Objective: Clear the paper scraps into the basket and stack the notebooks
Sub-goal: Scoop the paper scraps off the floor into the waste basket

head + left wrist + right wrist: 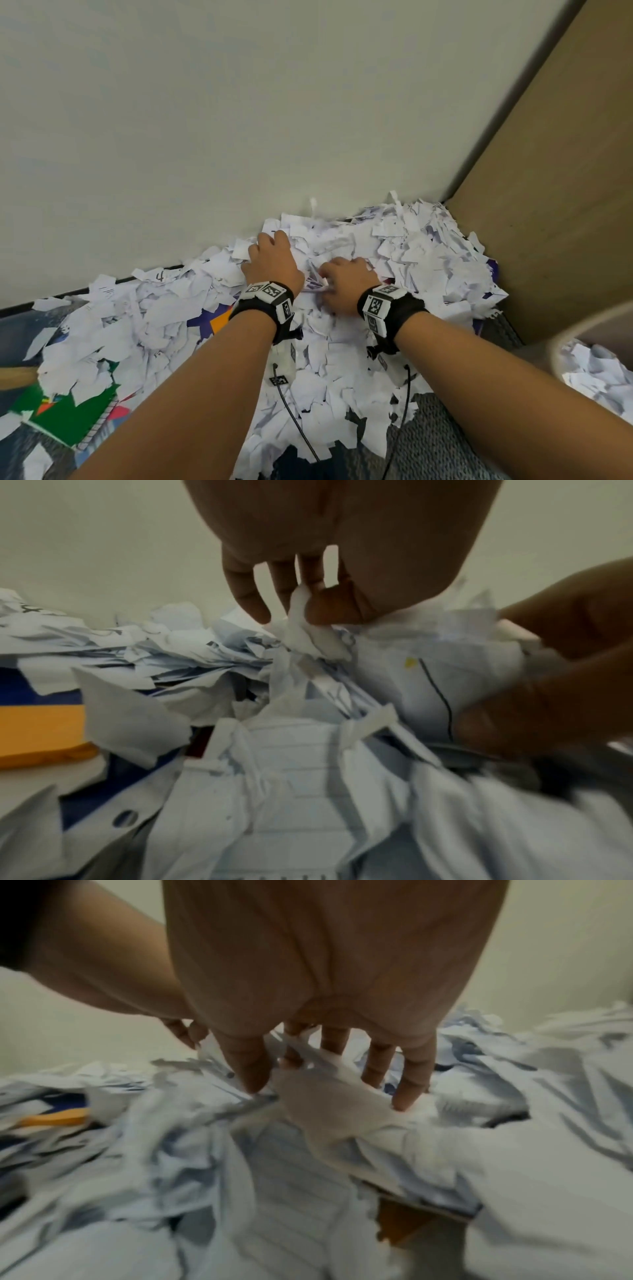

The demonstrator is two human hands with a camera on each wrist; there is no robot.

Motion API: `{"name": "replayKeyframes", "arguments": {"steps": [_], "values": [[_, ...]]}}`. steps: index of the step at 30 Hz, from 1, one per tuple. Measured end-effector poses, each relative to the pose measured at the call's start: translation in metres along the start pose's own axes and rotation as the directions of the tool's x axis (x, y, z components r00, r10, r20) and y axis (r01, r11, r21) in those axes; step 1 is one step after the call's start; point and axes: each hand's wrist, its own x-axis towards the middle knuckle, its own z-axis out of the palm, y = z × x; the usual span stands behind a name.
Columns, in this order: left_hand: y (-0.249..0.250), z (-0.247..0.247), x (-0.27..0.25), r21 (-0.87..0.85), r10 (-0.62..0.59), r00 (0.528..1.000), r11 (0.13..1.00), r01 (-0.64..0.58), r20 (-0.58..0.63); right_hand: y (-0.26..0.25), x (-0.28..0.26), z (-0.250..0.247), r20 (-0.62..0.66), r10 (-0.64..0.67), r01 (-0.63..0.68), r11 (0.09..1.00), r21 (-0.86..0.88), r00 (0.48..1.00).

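Torn white paper scraps (342,342) heap in the floor corner, burying a green spiral notebook (68,416). The left hand (272,262) and right hand (344,282), fingers curled into the pile, clutch scraps, likely gathering a load for the round pale basket (561,337) beside them.

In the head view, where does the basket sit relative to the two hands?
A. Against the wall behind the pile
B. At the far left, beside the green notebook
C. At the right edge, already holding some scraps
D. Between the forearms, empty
C: the basket curves in at the right edge, beyond the right hand, with white paper scraps lying inside it.
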Motion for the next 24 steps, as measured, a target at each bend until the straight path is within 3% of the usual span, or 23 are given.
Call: {"name": "replayKeyframes", "arguments": {"steps": [3,5,8,10,12,14,16,18,21,24], "values": [[-0.006,-0.001,0.002,-0.054,-0.011,0.999,0.999,0.009,-0.045,-0.012,-0.012,0.003,0.087,-0.149,0.155,0.986,-0.063,0.985],[-0.005,-0.002,0.002,-0.124,-0.032,0.998,0.992,0.025,-0.057,-0.016,-0.02,-0.009,0.164,-0.188,0.191,0.982,0.001,0.968],[0.0,-0.001,0.001,-0.231,-0.035,0.996,0.973,0.014,-0.084,-0.011,-0.026,-0.036,0.322,-0.149,0.063,0.962,0.265,0.935],[0.003,0.0,-0.001,-0.292,-0.02,0.997,0.956,-0.003,-0.073,-0.006,-0.029,-0.058,0.33,-0.104,-0.057,0.895,0.443,0.938],[0.003,0.003,-0.002,-0.297,0.02,1.0,0.955,-0.02,-0.003,0.0,-0.028,-0.072,0.258,-0.017,-0.134,0.82,0.557,0.966],[0.002,0.009,-0.004,-0.19,0.076,0.995,0.98,-0.061,0.072,0.008,-0.021,-0.077,0.005,0.095,-0.08,0.811,0.58,0.996],[-0.002,0.016,-0.008,-0.04,0.099,0.985,0.995,-0.094,0.142,0.019,-0.009,-0.072,-0.3,0.211,-0.03,0.859,0.511,0.93],[-0.007,0.021,-0.012,0.043,0.13,0.972,0.989,-0.14,0.196,0.031,0.002,-0.063,-0.402,0.284,-0.096,0.899,0.427,0.87],[-0.011,0.02,-0.017,0.057,0.177,0.952,0.979,-0.197,0.249,0.049,0.012,-0.045,-0.172,0.33,-0.278,0.922,0.269,0.928],[-0.009,0.012,-0.019,0.032,0.152,0.971,0.986,-0.161,0.185,0.053,0.014,-0.023,-0.01,0.255,-0.251,0.958,0.138,0.967]]}}
